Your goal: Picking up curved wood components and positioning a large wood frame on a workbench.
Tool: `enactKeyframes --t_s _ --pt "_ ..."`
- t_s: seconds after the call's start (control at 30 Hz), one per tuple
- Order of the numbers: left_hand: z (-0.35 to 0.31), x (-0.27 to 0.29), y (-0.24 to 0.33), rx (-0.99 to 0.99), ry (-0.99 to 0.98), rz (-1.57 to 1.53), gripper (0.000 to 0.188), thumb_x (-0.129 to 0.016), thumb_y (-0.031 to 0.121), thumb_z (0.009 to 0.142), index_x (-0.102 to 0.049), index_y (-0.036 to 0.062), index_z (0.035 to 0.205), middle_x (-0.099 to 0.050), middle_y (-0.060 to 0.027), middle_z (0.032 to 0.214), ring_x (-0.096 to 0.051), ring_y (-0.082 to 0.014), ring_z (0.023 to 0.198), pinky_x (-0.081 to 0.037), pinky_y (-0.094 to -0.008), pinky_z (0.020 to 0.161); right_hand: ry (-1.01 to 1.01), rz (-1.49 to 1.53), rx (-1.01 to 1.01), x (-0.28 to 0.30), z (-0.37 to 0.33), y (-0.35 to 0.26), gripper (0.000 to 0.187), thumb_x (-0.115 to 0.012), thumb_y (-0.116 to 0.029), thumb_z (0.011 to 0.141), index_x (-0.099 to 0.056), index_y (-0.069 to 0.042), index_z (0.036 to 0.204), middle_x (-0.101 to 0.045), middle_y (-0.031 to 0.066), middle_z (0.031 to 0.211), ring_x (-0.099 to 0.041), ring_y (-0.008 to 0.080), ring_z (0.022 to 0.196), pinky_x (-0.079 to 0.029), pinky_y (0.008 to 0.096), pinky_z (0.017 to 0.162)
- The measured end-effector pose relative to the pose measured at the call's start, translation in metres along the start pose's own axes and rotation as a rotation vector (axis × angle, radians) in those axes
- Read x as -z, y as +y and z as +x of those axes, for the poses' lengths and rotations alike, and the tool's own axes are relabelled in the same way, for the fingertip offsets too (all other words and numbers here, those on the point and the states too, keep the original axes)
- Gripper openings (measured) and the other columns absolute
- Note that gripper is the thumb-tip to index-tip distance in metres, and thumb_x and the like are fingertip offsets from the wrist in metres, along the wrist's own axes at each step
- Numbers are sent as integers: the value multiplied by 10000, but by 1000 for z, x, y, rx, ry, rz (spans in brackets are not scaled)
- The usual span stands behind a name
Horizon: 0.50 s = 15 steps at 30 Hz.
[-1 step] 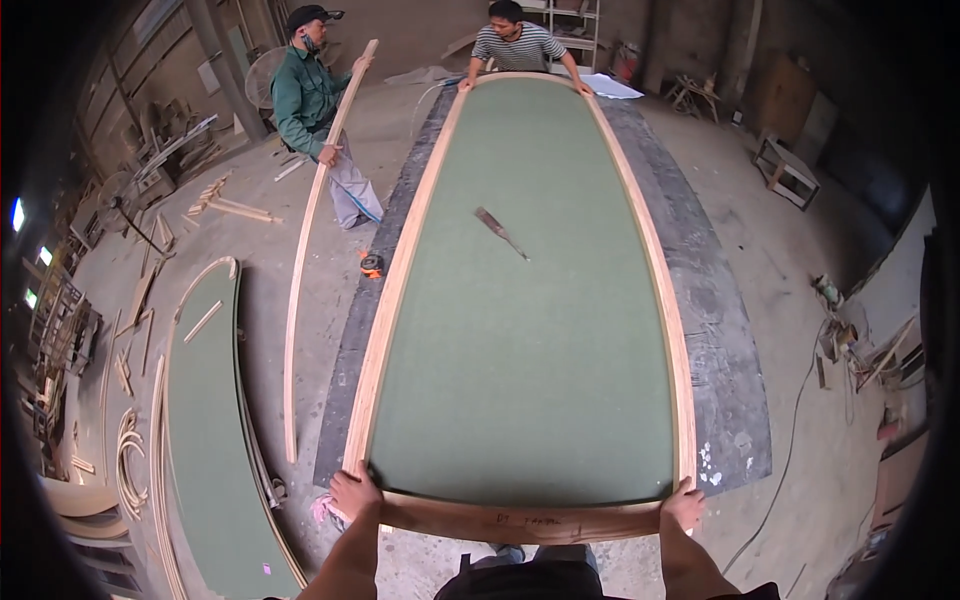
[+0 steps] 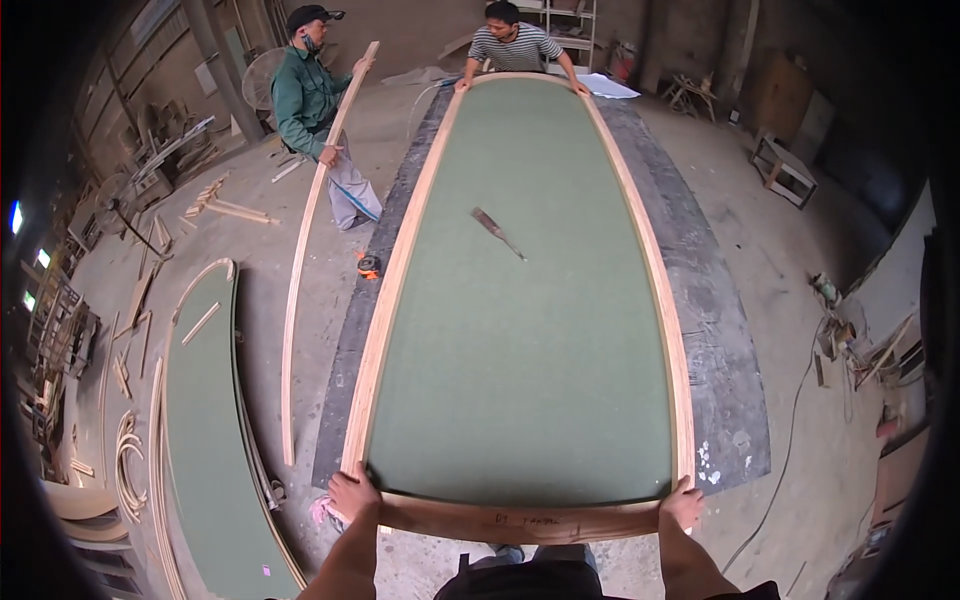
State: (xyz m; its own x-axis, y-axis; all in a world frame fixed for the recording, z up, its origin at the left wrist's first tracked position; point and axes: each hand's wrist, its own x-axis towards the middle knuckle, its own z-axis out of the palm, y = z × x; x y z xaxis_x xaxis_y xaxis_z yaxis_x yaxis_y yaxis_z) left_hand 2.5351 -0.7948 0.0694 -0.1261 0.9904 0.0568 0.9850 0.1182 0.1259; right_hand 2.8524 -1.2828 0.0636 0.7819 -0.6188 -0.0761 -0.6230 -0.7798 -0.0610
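Observation:
A long green panel (image 2: 520, 350) with an arched far end lies on the dark-topped table, edged by pale wooden side strips. Across its near end runs a brown wooden rail (image 2: 520, 519) with handwritten marks. My left hand (image 2: 355, 494) is closed around the near left corner, where rail and side strip meet. At the near right corner, my right hand (image 2: 682, 505) grips the frame the same way, thumb on top. Both hands' undersides are hidden. A tool with a flat wooden handle and thin metal shaft (image 2: 497, 233) rests on the panel, far from my hands.
Opposite me, a person in a striped shirt (image 2: 513, 45) holds the arched end. Another, in green (image 2: 304, 95), holds a long wooden strip (image 2: 300, 290) on the left. An orange tape measure (image 2: 369, 266) sits on the table's left edge. A second green panel (image 2: 215, 410) stands lower left.

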Motion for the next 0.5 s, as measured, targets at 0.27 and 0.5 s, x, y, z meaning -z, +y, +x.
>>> enactKeyframes --t_s 0.27,0.5 --pt "1 -10 -5 12 20 47 528 -440 589 870 -524 76 960 -531 -101 1006 -503 -287 1024 -366 -461 851 3 31 23 2 -1 2 654 -301 -636 897 -543 -64 1101 -530 159 1170 -522 347 1099 -382 528 914" --pt "0 -7 -3 13 14 58 543 -431 599 871 -523 76 981 -529 -101 1023 -502 -288 1036 -367 -459 857 7 32 18 4 -2 0 648 -312 -633 895 -549 -69 1109 -533 159 1172 -522 342 1104 -375 526 923"
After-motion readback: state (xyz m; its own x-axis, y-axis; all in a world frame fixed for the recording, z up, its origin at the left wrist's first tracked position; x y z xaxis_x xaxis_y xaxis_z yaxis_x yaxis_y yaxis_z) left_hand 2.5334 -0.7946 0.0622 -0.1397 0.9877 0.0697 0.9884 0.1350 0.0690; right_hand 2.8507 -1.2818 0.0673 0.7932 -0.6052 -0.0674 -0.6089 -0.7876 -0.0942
